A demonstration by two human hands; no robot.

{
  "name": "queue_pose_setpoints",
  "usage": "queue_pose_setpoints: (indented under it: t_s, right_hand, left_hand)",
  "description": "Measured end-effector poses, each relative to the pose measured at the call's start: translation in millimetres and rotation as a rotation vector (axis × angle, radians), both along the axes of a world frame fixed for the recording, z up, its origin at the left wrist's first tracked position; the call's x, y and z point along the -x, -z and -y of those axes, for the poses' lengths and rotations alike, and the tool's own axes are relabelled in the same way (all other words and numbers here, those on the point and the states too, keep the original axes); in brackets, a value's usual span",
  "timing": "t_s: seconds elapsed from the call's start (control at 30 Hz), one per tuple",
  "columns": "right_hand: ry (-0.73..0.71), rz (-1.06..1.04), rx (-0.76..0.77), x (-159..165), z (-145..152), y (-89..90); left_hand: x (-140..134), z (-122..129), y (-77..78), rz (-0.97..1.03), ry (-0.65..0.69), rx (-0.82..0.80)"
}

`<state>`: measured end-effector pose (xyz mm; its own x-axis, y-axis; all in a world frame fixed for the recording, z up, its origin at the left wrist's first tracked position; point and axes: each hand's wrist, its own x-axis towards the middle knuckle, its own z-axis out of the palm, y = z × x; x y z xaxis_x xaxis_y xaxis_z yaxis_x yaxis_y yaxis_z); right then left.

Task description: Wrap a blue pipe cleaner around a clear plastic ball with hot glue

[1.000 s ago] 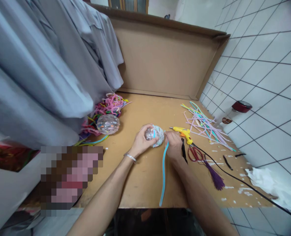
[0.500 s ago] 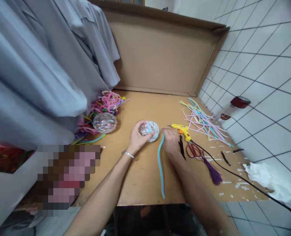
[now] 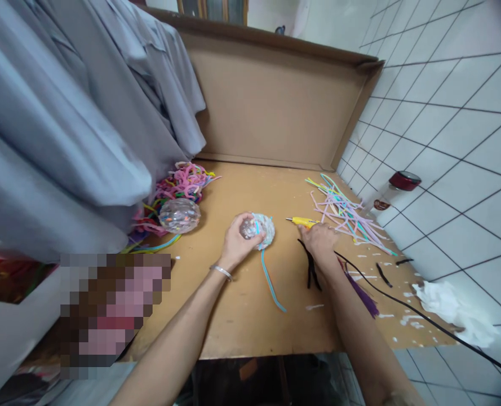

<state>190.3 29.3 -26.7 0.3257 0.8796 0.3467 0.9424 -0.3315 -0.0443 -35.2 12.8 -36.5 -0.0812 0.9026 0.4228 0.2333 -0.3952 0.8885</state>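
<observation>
My left hand (image 3: 238, 241) is closed around a clear ball (image 3: 250, 226) whose right side is wrapped in pale pipe cleaner, with a blue strip across it. A blue pipe cleaner (image 3: 269, 285) trails from under the ball toward the table's front edge; whether it is attached is hidden. To the right, my right hand (image 3: 321, 243) closes over the grip of a yellow hot glue gun (image 3: 302, 221), its nozzle pointing left toward the ball. Black pipe cleaner pieces (image 3: 310, 270) lie beside that wrist, and a purple tassel (image 3: 363, 294) is partly under the forearm.
A second clear ball (image 3: 180, 216) sits by a heap of colourful pipe cleaners (image 3: 185, 183). Lilac and green pipe cleaners (image 3: 351, 211) lie right, near a red-lidded jar (image 3: 404, 180). A black cord (image 3: 419, 310) runs past white tissue (image 3: 455, 313). Grey shirts (image 3: 106, 113) hang left.
My right hand has let go of the blue pipe cleaner and moved right onto the glue gun. The pipe cleaner now lies below the ball. My left hand keeps its hold.
</observation>
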Motion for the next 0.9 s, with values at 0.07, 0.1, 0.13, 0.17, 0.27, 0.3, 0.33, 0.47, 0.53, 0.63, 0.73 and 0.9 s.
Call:
queue_pose_setpoints:
  t_s: [0.07, 0.1, 0.13, 0.17, 0.27, 0.3, 0.33, 0.47, 0.53, 0.63, 0.73, 0.9]
  right_hand:
    - [0.014, -0.025, 0.023, -1.4, -2.1, 3.6]
    - [0.024, -0.04, 0.017, -2.1, -3.1, 5.3]
    - [0.032, -0.054, 0.005, -3.1, -3.9, 6.5]
    - [0.037, -0.066, -0.01, -4.5, -4.4, 6.8]
    - [0.041, -0.114, -0.06, -10.3, -3.2, 2.2]
    - [0.034, -0.149, -0.087, -11.7, -1.9, -1.1]
    - [0.025, -0.203, -0.126, -12.2, -0.2, -5.0]
    - [-0.046, -0.366, -0.298, 0.4, 11.5, -26.4]
    - [-0.112, -0.309, -0.376, 14.1, 19.8, -38.9]
    - [-0.252, -0.106, -0.475, 34.8, 32.2, -54.8]
    - [-0.324, 0.041, -0.524, 46.9, 40.0, -60.6]
    - [-0.344, 0.124, -0.545, 46.8, 41.8, -51.0]
  left_hand:
    - [0.5, 0.4, -0.4, -0.025, 0.013, -0.018]
    - [0.8, 0.6, -0.7, -0.035, 0.02, -0.023]
    - [1.2, 0.8, -0.8, -0.04, 0.028, -0.029]
    - [1.6, 0.9, -0.9, -0.043, 0.036, -0.036]
    - [2.5, 0.7, -0.4, -0.043, 0.054, -0.054]
    - [2.7, 0.5, -0.1, -0.043, 0.06, -0.057]
    - [2.9, 0.3, 0.1, -0.042, 0.07, -0.057]
    - [4.6, -1.0, -1.1, -0.02, 0.137, -0.006]
    - [6.3, -1.8, -3.0, 0.017, 0.17, 0.046]
    - [9.5, -3.1, -5.6, 0.095, 0.221, 0.126]
    - [11.8, -3.7, -6.2, 0.156, 0.27, 0.159]
    - [11.6, -4.4, -4.1, 0.207, 0.298, 0.162]
